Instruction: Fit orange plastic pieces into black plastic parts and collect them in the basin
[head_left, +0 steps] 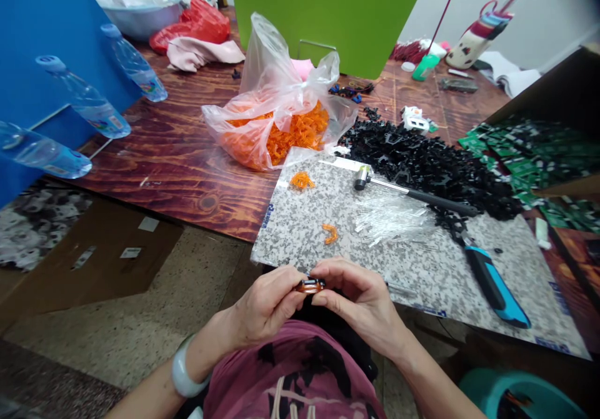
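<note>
Close to my body, just off the front edge of the speckled board [300, 237], a small black-and-orange plastic part [310, 286] sits between both hands. My left hand [272, 300] pinches its left end. The fingers and thumb of my right hand [359, 300] close on its right end. How the black and orange pieces join is too small to make out. On the board beyond my hands lie a curved orange plastic piece [330, 234] and a small orange cluster [302, 181]. To their right spreads a heap of thin clear strips [391, 216].
A hammer [412, 192] lies beside a pile of black plastic parts [422, 156]. Blue-handled pliers [499, 287] rest at the board's right. Behind stands a clear bag of orange pieces [281, 125]. Water bottles [84, 103] are at left, a teal bucket [520, 388] below right.
</note>
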Demonstrator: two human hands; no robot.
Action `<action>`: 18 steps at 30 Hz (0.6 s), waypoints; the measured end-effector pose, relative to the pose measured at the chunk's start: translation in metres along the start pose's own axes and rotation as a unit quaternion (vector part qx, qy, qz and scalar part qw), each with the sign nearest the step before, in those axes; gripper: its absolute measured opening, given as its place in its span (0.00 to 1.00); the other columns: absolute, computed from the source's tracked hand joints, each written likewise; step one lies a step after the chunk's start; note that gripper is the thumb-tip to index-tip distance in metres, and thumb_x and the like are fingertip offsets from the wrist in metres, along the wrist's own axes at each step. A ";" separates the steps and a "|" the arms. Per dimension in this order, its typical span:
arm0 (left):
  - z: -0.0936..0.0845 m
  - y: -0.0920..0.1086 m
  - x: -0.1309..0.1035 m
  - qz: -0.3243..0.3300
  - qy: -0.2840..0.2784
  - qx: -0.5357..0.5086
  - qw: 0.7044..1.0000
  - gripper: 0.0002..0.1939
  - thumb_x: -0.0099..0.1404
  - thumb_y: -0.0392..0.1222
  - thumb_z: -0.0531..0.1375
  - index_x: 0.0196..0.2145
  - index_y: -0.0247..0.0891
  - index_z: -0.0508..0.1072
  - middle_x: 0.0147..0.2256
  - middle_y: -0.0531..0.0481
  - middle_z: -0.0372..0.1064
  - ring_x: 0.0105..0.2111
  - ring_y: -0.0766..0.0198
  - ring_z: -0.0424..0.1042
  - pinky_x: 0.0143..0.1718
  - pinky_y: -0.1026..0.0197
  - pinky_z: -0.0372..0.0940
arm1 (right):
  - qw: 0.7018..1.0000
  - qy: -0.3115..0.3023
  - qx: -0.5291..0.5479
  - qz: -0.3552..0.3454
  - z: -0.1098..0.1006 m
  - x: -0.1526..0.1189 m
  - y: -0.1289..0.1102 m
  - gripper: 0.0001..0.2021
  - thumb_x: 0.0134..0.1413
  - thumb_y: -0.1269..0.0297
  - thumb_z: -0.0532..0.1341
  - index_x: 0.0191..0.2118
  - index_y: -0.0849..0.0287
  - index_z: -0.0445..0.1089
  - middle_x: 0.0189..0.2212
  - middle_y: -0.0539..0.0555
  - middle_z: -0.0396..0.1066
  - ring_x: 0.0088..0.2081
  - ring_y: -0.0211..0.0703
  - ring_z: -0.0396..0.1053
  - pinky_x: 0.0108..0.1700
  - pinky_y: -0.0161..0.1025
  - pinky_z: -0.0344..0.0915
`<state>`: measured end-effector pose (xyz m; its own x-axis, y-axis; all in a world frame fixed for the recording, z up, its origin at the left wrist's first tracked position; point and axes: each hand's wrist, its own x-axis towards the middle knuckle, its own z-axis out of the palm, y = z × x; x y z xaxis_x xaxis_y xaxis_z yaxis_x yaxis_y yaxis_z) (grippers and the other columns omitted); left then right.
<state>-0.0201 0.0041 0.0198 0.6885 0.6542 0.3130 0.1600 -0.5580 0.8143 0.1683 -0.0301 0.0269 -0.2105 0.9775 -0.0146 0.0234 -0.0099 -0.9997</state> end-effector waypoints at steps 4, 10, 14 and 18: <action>0.000 0.000 0.000 -0.001 -0.005 -0.002 1.000 0.13 0.72 0.39 0.42 0.33 0.37 0.61 0.25 0.52 0.59 0.25 0.66 0.59 0.27 0.66 0.57 | 0.998 0.009 -0.053 -0.023 0.000 -0.001 0.002 0.05 0.52 0.67 0.65 0.37 0.54 0.72 0.34 0.51 0.71 0.36 0.38 0.68 0.36 0.33 0.64; 0.001 0.000 0.001 0.011 -0.011 -0.004 1.000 0.13 0.72 0.39 0.42 0.32 0.37 0.60 0.25 0.53 0.59 0.26 0.66 0.58 0.27 0.66 0.57 | 0.987 0.004 -0.145 -0.064 0.000 -0.001 -0.002 0.01 0.55 0.67 0.62 0.35 0.58 0.69 0.30 0.51 0.70 0.32 0.38 0.67 0.34 0.34 0.63; 0.003 -0.001 0.003 0.028 -0.005 0.012 1.000 0.14 0.72 0.39 0.42 0.31 0.37 0.61 0.24 0.53 0.59 0.25 0.66 0.57 0.27 0.65 0.56 | 0.978 0.006 -0.180 -0.103 0.000 0.000 -0.004 0.00 0.57 0.69 0.60 0.35 0.58 0.68 0.29 0.51 0.70 0.30 0.37 0.66 0.33 0.33 0.62; 0.004 -0.002 0.004 0.030 0.002 0.027 0.999 0.15 0.73 0.41 0.42 0.31 0.37 0.62 0.23 0.52 0.59 0.25 0.65 0.58 0.27 0.65 0.57 | 0.976 0.005 -0.182 -0.120 -0.003 0.000 -0.003 0.02 0.56 0.70 0.60 0.36 0.57 0.67 0.29 0.51 0.70 0.31 0.37 0.67 0.34 0.34 0.63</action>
<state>-0.0150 0.0057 0.0170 0.6948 0.6209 0.3629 0.1561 -0.6228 0.7666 0.1711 -0.0298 0.0297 -0.2439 0.9441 0.2217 0.3194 0.2941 -0.9008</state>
